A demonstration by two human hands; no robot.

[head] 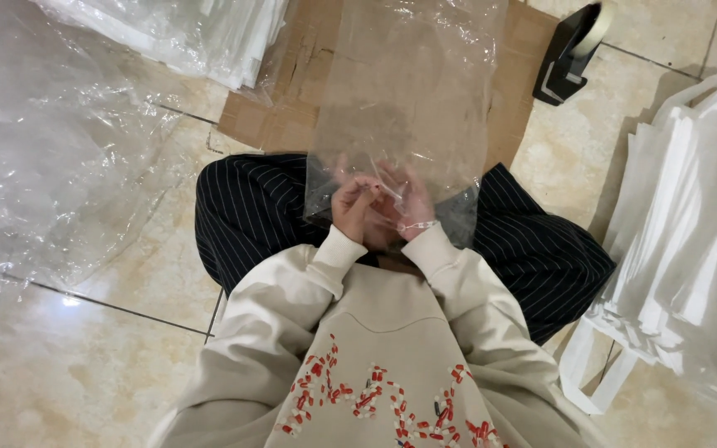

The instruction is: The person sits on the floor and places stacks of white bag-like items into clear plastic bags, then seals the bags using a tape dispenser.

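Note:
I sit cross-legged on a tiled floor in dark pinstriped trousers and a cream sweatshirt. Both hands meet over my lap at the near edge of a clear plastic bag [404,91] that stretches away from me over my legs and the cardboard. My left hand [352,209] pinches the bag's edge with curled fingers. My right hand [407,203] grips the same edge beside it, partly seen through the plastic.
A flat cardboard sheet [292,108] lies ahead on the floor. A black tape dispenser [570,54] stands at the upper right. White folded bags are stacked at the right [690,232] and top [209,33]. Crumpled clear plastic sheeting [43,149] covers the left floor.

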